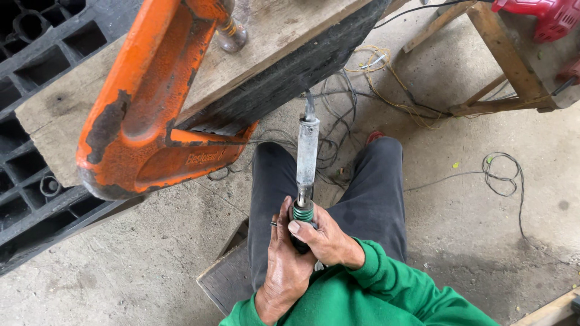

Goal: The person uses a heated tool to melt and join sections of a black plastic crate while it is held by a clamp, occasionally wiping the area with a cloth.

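Both my hands grip the green-wrapped handle of a soldering iron with a long grey metal barrel. Its tip points up toward the underside of a wooden plank. My left hand wraps the lower handle from the left and wears a ring. My right hand closes over the handle from the right, thumb near the green wrap. A large worn orange clamp is fixed over the plank's edge at upper left. My dark-trousered knees lie below the tool.
A black plastic pallet lies under the plank at left. Tangled thin wires spread over the concrete floor. A wooden frame with a red power tool stands at upper right. I sit on a wooden stool.
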